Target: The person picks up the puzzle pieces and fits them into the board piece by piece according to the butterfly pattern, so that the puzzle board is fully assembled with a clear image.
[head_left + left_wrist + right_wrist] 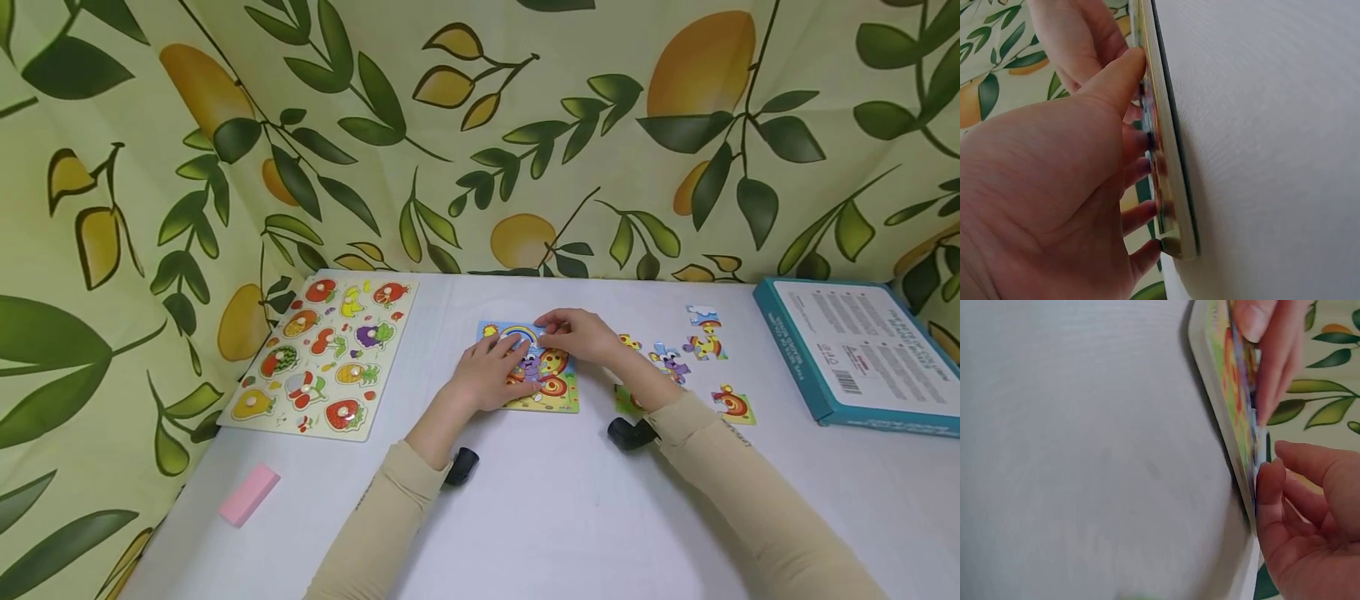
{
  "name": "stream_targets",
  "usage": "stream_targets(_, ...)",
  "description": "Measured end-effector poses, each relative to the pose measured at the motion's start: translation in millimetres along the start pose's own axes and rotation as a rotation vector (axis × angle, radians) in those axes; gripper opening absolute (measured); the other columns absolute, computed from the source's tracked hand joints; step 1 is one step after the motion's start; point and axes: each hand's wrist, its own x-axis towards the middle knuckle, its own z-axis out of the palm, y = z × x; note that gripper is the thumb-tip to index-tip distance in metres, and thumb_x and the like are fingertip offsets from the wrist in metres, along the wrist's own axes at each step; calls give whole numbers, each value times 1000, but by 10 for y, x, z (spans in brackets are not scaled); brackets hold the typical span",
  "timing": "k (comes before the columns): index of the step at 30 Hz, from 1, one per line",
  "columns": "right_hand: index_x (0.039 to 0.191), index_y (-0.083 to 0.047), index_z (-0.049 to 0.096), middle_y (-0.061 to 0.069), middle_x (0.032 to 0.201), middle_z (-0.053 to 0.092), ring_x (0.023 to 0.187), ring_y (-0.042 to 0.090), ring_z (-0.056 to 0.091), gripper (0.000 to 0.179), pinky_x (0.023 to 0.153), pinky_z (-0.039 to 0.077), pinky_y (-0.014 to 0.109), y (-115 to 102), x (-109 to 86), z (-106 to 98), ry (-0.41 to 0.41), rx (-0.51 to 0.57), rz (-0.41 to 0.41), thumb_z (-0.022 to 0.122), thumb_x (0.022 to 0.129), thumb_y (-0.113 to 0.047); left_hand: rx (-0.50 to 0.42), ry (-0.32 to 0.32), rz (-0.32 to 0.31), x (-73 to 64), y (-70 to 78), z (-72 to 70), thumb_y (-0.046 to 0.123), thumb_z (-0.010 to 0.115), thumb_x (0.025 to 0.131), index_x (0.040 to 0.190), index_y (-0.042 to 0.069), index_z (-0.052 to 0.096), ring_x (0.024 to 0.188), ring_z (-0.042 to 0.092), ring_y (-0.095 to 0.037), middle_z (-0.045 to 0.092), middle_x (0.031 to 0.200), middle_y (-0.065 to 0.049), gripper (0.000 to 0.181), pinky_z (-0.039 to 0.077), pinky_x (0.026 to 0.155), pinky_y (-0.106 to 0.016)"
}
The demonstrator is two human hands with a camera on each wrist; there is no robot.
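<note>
A picture puzzle board (540, 404) with a rainbow and a butterfly lies flat on the white table. My left hand (487, 373) rests on its left half, fingers spread, fingertips on the picture. In the left wrist view, the left thumb (1125, 72) and fingertips touch the board's face. At the upper right corner is my right hand (585, 335), its bent fingers and thumb covering that corner. The right wrist view has the right thumb (1269, 487) against the board's edge; I cannot tell whether a piece is pinched there. Loose puzzle pieces (707, 343) lie right of the board, some partly behind the right forearm.
A fruit peg board (318, 358) lies at the left, with a pink block (250, 495) in front of it. A teal-edged box (870, 350) lies at the right. Leaf-patterned cloth (480, 167) hangs behind and left. Black wrist cameras (461, 467) sit under both wrists.
</note>
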Motion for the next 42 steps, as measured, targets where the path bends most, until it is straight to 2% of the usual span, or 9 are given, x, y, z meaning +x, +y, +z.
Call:
stream_targets(5,126,-9,63,12,117,63,96,25,58,33,73,49,32,156,-157,-274,113,25,30,57,99,-28,-32,1,6,-17,4,-13,64,46,94,156,23,27,146,16,-30,21,161,1,76,21,115,-49)
stream_targets(10,127,-5,60,19,126,57,107,33,53,40,80,43,37,540,-355,-713,335,17,170,51,101,-34,-91,33,46,-17,-34,-11,58,50,95,155,21,31,146,16,-31,24,160,0,73,21,114,-50)
stream_targets(13,131,1,54,26,132,50,113,41,47,46,85,42,47,793,-496,-941,420,-22,267,51,100,-33,-136,59,70,-3,-66,12,55,53,94,153,20,34,145,18,-32,28,158,-1,71,22,114,-51)
stream_targets(16,139,4,45,32,139,39,121,47,37,56,95,38,58,985,-618,-1108,413,-42,382,52,99,-35,-168,74,81,12,-97,32,53,56,94,152,19,36,144,19,-31,30,157,-2,71,22,113,-51)
stream_targets(21,144,9,32,36,142,31,123,50,31,76,102,32,63,1151,-732,-1249,297,-53,511,58,95,-43,-203,84,87,17,-124,44,50,59,93,152,19,37,143,19,-32,31,156,-3,70,21,113,-52)
stream_targets(24,144,10,33,35,141,32,121,49,32,79,102,31,63,1191,-763,-1271,265,-55,525,61,93,-44,-215,90,90,11,-123,40,49,61,92,151,18,38,142,20,-32,32,156,-4,71,21,112,-53)
stream_targets(33,140,11,33,36,135,34,115,48,35,72,100,35,60,1186,-753,-1231,316,-15,508,65,93,-33,-233,74,85,0,-104,15,50,61,92,152,20,36,143,17,-32,30,156,-3,72,19,113,-52)
stream_targets(38,136,9,35,32,126,41,108,45,40,65,81,45,45,1190,-711,-1194,415,-21,468,64,95,-32,-226,67,78,-3,-102,14,51,61,92,153,21,35,144,16,-31,29,157,-2,73,18,114,-51)
stream_targets(42,133,4,45,29,122,51,105,42,46,52,66,44,32,1080,-663,-1122,509,-21,382,57,98,-33,-215,67,80,-3,-109,13,50,61,92,152,20,36,144,16,-31,29,157,-3,72,18,114,-51)
